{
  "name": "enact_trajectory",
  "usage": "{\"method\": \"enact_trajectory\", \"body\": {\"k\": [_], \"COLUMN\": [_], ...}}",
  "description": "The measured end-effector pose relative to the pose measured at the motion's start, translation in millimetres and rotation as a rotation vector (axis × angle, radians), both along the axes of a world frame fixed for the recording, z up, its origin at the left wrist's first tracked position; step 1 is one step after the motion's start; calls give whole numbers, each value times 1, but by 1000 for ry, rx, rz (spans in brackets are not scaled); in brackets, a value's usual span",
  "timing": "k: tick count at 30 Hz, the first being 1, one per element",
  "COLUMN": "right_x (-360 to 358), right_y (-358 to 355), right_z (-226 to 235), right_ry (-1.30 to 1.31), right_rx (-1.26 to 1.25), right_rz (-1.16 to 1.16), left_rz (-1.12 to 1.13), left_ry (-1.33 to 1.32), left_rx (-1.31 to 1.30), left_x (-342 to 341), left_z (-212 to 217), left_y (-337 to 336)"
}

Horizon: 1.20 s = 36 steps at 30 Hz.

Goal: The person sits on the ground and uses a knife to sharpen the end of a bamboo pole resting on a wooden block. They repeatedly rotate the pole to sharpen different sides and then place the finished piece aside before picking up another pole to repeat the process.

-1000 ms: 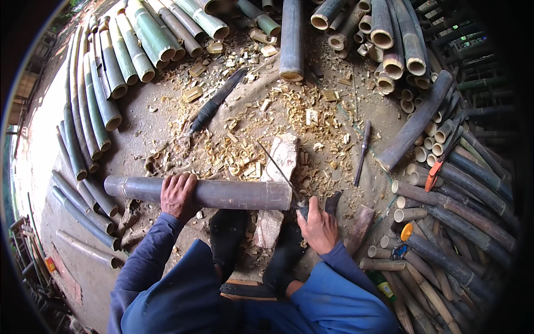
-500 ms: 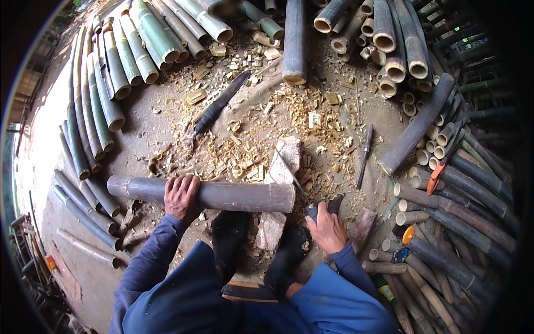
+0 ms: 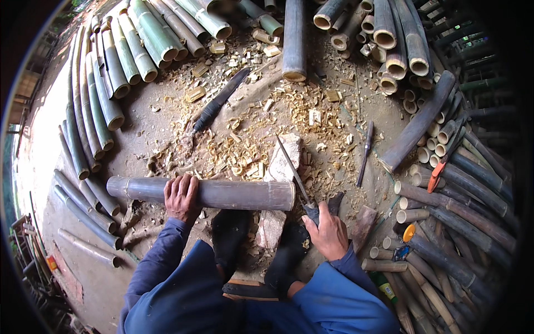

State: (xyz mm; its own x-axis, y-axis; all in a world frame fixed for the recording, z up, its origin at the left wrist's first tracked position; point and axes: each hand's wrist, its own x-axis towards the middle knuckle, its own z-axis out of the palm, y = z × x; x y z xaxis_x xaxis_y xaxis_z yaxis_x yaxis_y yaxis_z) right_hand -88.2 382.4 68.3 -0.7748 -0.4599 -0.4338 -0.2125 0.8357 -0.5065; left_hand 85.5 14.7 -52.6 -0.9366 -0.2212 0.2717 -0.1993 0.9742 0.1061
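Note:
A thick dark bamboo section (image 3: 245,196) lies crosswise in front of me, over a pale stone block (image 3: 271,229). My left hand (image 3: 181,199) rests closed over it, left of its middle, fingers wrapped across the top. Beyond the right cut end, my right hand (image 3: 328,232) grips the dark handle of a knife (image 3: 293,171). Its long narrow blade points up and to the left, close beside the bamboo's end. Whether the blade touches that end, I cannot tell. My dark-covered feet (image 3: 231,236) stand on both sides of the block.
Wood shavings (image 3: 242,156) cover the ground ahead, with a large dark-handled blade (image 3: 221,101) lying among them. A thin dark tool (image 3: 365,155) lies to the right. Bamboo poles (image 3: 125,58) line the far left; cut pieces (image 3: 445,203) and an orange-handled tool (image 3: 436,177) are piled at right.
My right hand has shifted slightly, and the knife blade now shows broader and more upright beside the bamboo's end. My left hand and the bamboo have stayed nearly in place.

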Motion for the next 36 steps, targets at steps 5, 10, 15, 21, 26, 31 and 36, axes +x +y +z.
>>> {"method": "enact_trajectory", "body": {"k": [5, 10, 15, 21, 26, 31, 36], "right_x": [-5, -55, -86, -89, -60, -8, 23], "right_y": [-16, 3, 26, -1, -5, -45, -72], "right_z": [9, -82, -157, -138, -27, 37, 15], "right_ry": [167, 51, 197, 132, 279, 69, 60], "right_rx": [-446, -345, -199, -3, -280, -433, -582], "right_rz": [-243, -495, -505, -368, -174, 288, 76], "left_rz": [80, 4, 756, 891, 687, 356, -47], "left_ry": [-91, -714, 34, 377, 280, 176, 197], "left_rx": [111, 885, 2325, 2520, 2353, 1924, 1614], "left_x": [1, 36, 34, 6, -13, -89, -137], "left_z": [53, 56, -18, -22, 34, 110, 158], "left_y": [29, 66, 69, 49, 55, 46, 69]}}
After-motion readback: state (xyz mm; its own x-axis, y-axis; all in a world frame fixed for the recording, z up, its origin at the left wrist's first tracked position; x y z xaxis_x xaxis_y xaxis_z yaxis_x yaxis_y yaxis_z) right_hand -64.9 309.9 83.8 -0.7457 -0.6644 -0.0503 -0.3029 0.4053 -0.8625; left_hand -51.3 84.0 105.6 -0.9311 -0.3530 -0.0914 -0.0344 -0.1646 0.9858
